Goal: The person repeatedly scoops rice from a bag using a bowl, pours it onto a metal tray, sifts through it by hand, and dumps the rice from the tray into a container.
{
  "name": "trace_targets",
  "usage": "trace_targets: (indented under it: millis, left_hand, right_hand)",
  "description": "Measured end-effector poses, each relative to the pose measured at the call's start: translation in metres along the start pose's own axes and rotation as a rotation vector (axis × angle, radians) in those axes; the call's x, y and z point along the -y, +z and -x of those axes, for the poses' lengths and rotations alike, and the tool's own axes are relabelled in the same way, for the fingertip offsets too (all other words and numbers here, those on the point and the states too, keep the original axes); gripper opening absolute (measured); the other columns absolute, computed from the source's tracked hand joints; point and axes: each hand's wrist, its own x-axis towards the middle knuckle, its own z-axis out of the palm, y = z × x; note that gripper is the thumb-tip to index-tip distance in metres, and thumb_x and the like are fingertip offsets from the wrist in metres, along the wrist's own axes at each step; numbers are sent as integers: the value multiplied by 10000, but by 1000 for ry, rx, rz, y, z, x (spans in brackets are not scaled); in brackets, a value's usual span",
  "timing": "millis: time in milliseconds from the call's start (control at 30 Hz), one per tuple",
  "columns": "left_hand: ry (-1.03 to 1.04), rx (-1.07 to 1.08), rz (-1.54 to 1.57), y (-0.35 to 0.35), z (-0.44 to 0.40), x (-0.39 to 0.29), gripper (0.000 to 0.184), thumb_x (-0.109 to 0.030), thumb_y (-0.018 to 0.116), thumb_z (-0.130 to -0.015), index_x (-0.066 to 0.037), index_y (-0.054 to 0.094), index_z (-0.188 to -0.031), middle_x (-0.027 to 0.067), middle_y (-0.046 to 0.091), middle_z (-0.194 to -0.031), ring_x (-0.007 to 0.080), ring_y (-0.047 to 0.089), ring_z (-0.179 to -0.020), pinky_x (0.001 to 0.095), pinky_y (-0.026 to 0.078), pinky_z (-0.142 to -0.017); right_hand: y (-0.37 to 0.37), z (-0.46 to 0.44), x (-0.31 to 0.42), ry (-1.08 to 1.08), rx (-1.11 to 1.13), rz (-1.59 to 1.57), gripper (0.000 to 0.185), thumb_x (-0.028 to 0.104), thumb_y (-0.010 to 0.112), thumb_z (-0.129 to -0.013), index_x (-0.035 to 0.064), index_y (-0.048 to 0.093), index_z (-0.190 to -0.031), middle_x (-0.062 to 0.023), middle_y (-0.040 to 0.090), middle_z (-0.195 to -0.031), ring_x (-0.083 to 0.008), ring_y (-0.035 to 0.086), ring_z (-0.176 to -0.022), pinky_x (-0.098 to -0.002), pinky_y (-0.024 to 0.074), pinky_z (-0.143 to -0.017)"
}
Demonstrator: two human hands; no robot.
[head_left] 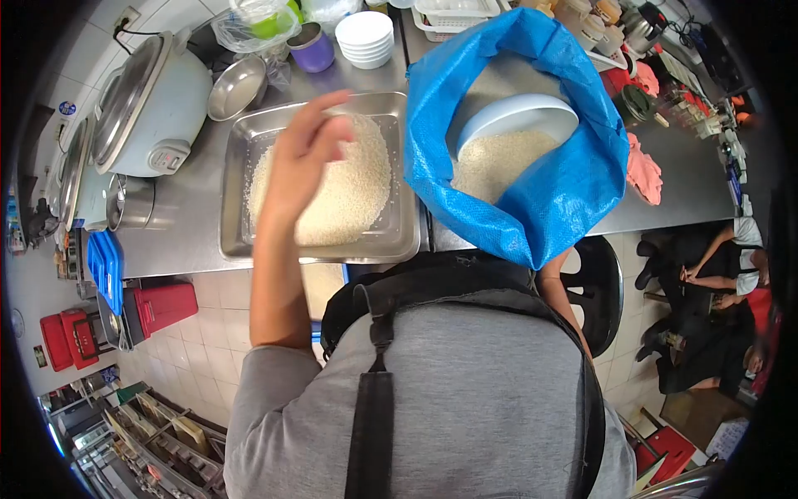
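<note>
My left hand (307,150) is raised over a steel tray (237,243), fingers apart and nothing in them. Under it a mound of white rice (349,204) covers the tray's middle, with loose grains scattered around. To the right stands a blue woven sack (465,220) with its mouth wide and edge rolled outward. Inside it a white bowl (519,112) lies tilted on more rice (503,162). My right forearm (555,283) goes behind the sack's near side, which hides the right hand.
Left on the steel counter stand a large rice cooker (158,108) and a metal bowl (238,88). Behind the tray are a purple cup (312,48) and stacked white bowls (366,40). A pink cloth (642,170) lies right of the sack. People (715,291) sit at far right.
</note>
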Motion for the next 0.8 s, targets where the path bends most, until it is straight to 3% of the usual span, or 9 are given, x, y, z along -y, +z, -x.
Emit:
trace_targets:
  millis: [133, 200, 267, 333, 400, 500, 633, 733, 800]
  left_hand:
    - [-49, -251, -202, -54, 39, 37, 328, -121, 581, -961, -27, 600, -1274, 11, 642, -888, 80, 562, -773, 222, 455, -696]
    - [-171, -267, -283, -73, 56, 43, 318, -107, 581, -957, -6, 607, -1257, 25, 648, -907, 90, 576, -793, 226, 459, -703]
    - [-223, -281, -303, -85, 65, 58, 314, -95, 576, -960, -2, 609, -1257, 35, 655, -925, 99, 594, -822, 230, 466, -720]
    - [-176, -253, -373, -91, 65, 73, 312, -89, 573, -962, -2, 609, -1259, 39, 662, -942, 105, 603, -836, 239, 473, -735]
    - [-128, -214, -469, -96, 61, 80, 310, -86, 571, -964, -3, 609, -1260, 49, 669, -972, 116, 613, -861, 255, 483, -760]
    - [-56, -168, -603, -94, 51, 83, 309, -88, 570, -967, -5, 609, -1262, 76, 680, -1036, 149, 633, -920, 291, 498, -811]
    - [-25, -135, -697, -84, 43, 85, 315, -95, 580, -962, -9, 606, -1264, 121, 675, -1139, 223, 646, -1032, 345, 498, -887]
    - [17, -87, -737, -81, 38, 91, 326, -91, 599, -947, -19, 605, -1265, 134, 655, -1203, 261, 629, -1111, 375, 485, -929]
    - [55, -75, -773, -76, 33, 88, 337, -80, 622, -929, -27, 607, -1261, 133, 643, -1226, 267, 618, -1134, 383, 478, -942]
  right_hand:
    - [1, 31, 37, 497, -44, -328, 473, 24, 572, -921, 8, 427, -1371, -100, 550, -1239, -197, 527, -1145, -342, 423, -991]
    - [3, 28, 79, 449, 84, -227, 484, 0, 580, -904, 32, 452, -1370, -112, 550, -1266, -217, 530, -1156, -350, 407, -1006]
    - [-14, -2, 82, -84, 73, 166, 407, -22, 588, -879, 43, 547, -1279, -116, 572, -1260, -236, 544, -1150, -351, 401, -1003]
    - [-43, -48, 109, -294, 32, 323, 321, -24, 598, -855, 39, 618, -1169, -117, 614, -1193, -245, 556, -1128, -344, 404, -987]
    - [-69, -76, 135, -139, -81, 222, 260, -15, 582, -871, 32, 641, -1119, -88, 646, -1137, -197, 564, -1096, -318, 411, -965]
    - [-95, -95, 149, -114, -240, -17, 255, 1, 555, -904, 18, 639, -1145, -44, 644, -1161, -112, 565, -1016, -269, 438, -889]
    - [-107, -85, 132, -97, -301, 38, 265, -4, 568, -893, 18, 638, -1147, -39, 637, -1125, -104, 551, -966, -245, 434, -850]
    - [-99, -60, 108, 108, -272, -41, 298, 7, 591, -877, 34, 620, -1173, -44, 601, -1140, -115, 550, -966, -252, 435, -862]
    - [-80, -38, 97, 86, -201, 75, 373, 10, 630, -842, 37, 593, -1212, -98, 581, -1185, -199, 556, -1025, -316, 439, -925]
